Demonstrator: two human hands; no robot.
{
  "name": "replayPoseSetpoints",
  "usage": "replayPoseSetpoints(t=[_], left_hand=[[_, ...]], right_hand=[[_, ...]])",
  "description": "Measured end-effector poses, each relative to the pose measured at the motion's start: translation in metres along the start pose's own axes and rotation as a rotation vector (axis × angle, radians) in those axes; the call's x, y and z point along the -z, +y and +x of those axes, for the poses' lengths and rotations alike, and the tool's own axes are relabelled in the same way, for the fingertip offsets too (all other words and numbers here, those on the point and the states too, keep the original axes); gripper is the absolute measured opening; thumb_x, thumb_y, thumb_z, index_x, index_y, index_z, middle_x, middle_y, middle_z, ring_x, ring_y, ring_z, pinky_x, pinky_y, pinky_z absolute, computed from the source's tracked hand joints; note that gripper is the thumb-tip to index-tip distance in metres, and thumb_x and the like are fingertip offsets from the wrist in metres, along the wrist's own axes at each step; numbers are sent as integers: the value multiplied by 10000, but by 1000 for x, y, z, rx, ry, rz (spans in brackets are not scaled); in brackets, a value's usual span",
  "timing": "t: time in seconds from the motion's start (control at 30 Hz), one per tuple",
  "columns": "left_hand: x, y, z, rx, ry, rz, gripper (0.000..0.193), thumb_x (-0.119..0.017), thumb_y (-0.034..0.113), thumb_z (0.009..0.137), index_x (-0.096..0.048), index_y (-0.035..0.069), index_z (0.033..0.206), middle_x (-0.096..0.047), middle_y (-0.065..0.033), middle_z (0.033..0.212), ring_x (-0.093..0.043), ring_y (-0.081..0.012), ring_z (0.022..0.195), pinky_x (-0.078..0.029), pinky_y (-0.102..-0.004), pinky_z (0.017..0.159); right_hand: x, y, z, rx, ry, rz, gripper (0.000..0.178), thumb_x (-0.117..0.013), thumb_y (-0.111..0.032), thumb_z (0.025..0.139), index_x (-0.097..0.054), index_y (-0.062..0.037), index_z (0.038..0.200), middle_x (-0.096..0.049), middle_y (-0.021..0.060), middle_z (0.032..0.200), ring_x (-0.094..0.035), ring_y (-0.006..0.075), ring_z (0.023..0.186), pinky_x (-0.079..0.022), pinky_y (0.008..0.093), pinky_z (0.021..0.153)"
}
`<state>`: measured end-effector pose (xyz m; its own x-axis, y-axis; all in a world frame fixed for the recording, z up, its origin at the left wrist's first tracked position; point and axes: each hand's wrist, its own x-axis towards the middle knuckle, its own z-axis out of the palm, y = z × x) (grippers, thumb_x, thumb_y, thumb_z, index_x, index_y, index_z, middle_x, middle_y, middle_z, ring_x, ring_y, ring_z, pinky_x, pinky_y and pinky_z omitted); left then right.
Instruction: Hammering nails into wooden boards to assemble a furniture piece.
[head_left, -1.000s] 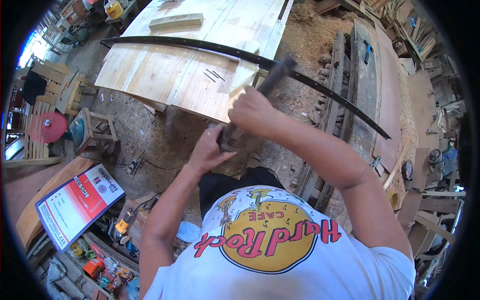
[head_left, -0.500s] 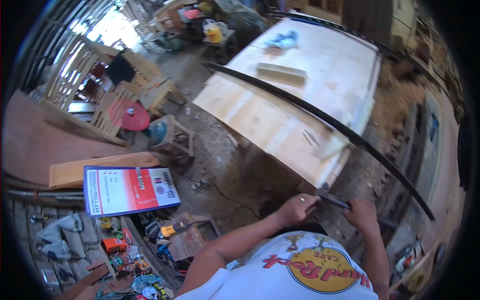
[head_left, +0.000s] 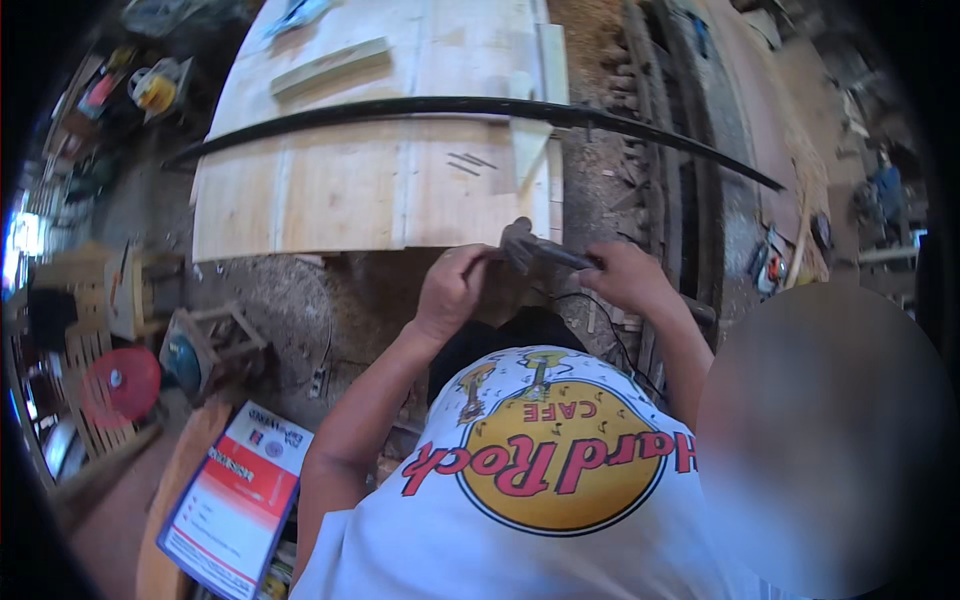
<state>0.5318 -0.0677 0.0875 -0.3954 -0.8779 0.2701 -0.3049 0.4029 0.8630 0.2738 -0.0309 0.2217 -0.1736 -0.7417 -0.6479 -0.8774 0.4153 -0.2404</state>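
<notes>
My right hand point(head_left: 628, 278) is closed round the handle of a hammer point(head_left: 520, 246), whose metal head lies just off the near right corner of a wooden panel point(head_left: 330, 205). My left hand point(head_left: 452, 292) is beside the hammer head, its thumb and fingers pressed together at the panel's near edge. Whatever that pinch holds is too small to make out. Several thin dark nails point(head_left: 470, 162) lie on the panel near its right side. A long, curved black strip point(head_left: 400, 108) runs across the panel beyond my hands and sticks out past both sides.
A wood block point(head_left: 330, 68) lies on the panel beyond the strip. Long timbers point(head_left: 690, 150) line the right side. At the left are a red disc-shaped object point(head_left: 120, 385), a wooden stool point(head_left: 225, 345) and a printed board point(head_left: 240, 490). A cable point(head_left: 610, 330) trails over the floor.
The view has swung to the right, so the panel now lies more squarely ahead. My right hand still grips the hammer, and my left stays close to its head.
</notes>
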Motion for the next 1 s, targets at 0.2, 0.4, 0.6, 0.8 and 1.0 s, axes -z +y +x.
replayPoseSetpoints(t=[0.2,0.4,0.6,0.8,1.0], left_hand=[[-21,-14,14,205,7,-58,258,-662,58,951,-641,23,1206,-705,-180,1097,-697,-306,1057,-545,-382,922],[-45,-50,55,254,-44,259,143,-688,137,943,-697,-5,958,-713,-179,1016,-675,-367,986,-528,-412,901],[-27,-100,104,23,4,579,155,-699,127,921,-695,17,1030,-712,-171,1060,-667,-379,1006,-522,-455,911],[-18,-124,128,-43,-148,606,221,-694,84,909,-678,41,1125,-705,-156,1107,-662,-365,1044,-529,-434,944],[-30,-135,164,-395,-385,451,181,-678,72,897,-679,38,1075,-701,-127,1068,-655,-318,1054,-517,-405,955]], right_hand=[[-5,45,-15,-77,2,94,400,-723,-422,895,-715,-70,1084,-734,196,1061,-683,398,1075,-527,496,929],[-31,119,-11,-152,123,260,415,-721,-426,894,-725,-67,1102,-733,217,1041,-693,404,1046,-524,498,919],[-65,176,-13,-225,110,393,462,-707,-440,903,-714,-45,1142,-731,233,1057,-687,419,1060,-523,496,926],[-101,165,-23,-357,94,434,493,-712,-436,907,-695,-7,1149,-729,249,1039,-692,429,1038,-525,487,898],[-145,96,-27,-498,209,700,436,-741,-384,905,-694,12,1080,-722,212,892,-719,365,894,-526,450,813]])
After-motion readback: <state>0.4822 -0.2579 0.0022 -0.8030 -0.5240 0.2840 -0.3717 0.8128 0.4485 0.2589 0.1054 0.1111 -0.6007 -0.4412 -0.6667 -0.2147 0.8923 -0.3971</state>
